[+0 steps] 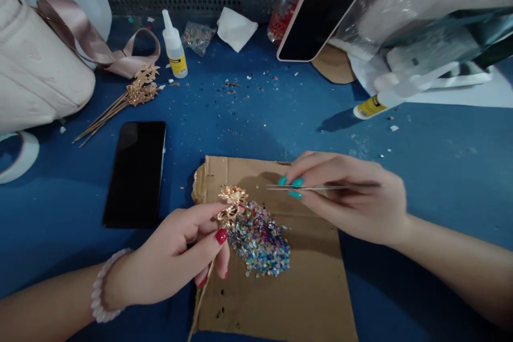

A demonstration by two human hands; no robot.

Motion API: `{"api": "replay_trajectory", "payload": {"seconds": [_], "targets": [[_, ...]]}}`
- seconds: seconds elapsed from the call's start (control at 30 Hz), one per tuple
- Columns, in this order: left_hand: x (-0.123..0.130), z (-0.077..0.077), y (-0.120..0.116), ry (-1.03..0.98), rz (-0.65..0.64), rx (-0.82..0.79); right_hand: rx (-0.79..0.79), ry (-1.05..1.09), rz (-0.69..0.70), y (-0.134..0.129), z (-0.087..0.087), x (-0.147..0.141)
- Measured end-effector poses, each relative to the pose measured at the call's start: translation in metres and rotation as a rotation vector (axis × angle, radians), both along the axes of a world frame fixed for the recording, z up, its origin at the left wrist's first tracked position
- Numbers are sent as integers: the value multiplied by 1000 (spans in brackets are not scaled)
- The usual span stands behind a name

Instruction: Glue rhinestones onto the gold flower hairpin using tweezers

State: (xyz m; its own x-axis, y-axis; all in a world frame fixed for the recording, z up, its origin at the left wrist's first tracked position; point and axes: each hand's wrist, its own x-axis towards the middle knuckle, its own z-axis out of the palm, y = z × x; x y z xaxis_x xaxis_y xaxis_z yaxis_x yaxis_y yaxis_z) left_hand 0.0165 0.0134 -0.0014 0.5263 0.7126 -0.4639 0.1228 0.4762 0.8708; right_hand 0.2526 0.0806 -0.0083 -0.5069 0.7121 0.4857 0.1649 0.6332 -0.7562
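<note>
My left hand [180,256] pinches a gold flower hairpin [233,196] between thumb and fingers, its long stem slanting down toward the front edge. Slim metal tweezers [276,187] are gripped in my right hand [348,192], their tips pointing left toward the flower and apart from it. I cannot make out anything between the tips. Beneath the flower, a heap of small multicoloured rhinestones [264,246] lies on a cardboard sheet [296,299]. The hairpin partly covers the heap's left edge.
Left of the cardboard lies a black phone [136,171], with more gold hairpins [140,88] behind it. Glue bottles stand at the back left [175,48] and right [372,106]. A roll of tape [28,157] and a tablet-like device [320,10] are also on the blue table.
</note>
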Motion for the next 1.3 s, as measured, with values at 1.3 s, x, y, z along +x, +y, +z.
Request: {"api": "replay_trajectory", "payload": {"seconds": [1.3], "targets": [[-4,-2,2,-18,-200,175,159,-48,265,-8,12,2]]}}
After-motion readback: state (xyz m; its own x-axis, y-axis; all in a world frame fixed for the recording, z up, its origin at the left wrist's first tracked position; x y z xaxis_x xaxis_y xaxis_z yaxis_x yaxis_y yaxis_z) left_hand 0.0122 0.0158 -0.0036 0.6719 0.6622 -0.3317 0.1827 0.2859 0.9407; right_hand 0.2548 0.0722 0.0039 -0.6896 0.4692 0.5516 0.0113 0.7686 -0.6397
